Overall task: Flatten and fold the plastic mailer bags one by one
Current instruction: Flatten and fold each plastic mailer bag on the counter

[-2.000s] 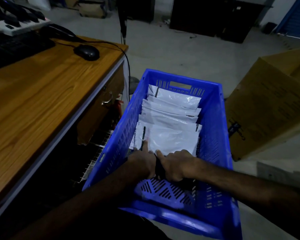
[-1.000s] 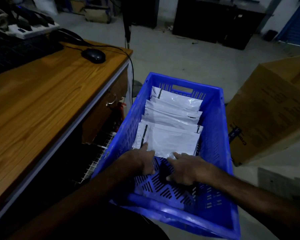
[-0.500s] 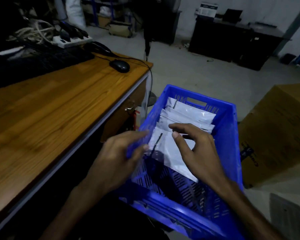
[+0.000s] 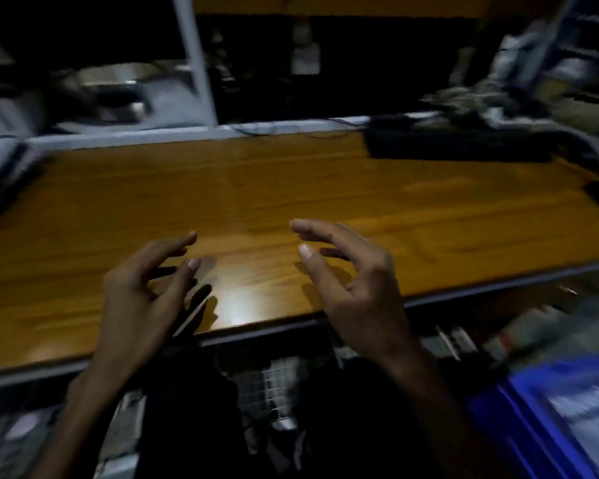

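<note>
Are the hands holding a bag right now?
No, the left hand and right hand are both empty, fingers spread above the wooden desk.

We see a dim, motion-blurred view; glare pools on the wooden desk (image 4: pixel 256 202) at six o'clock, and edges at three and nine o'clock smear darkly.

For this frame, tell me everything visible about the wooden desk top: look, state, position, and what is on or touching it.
The wooden desk top is orange-brown with visible grain, edged along its near side by a pale grey strip, and lies across the middle of the blurred view. A bright glare spot sits near its front edge. A dark keyboard-like object rests at its far right. The left hand and right hand hover over the front edge, fingers spread, holding nothing; whether they touch the wood cannot be told.
</note>
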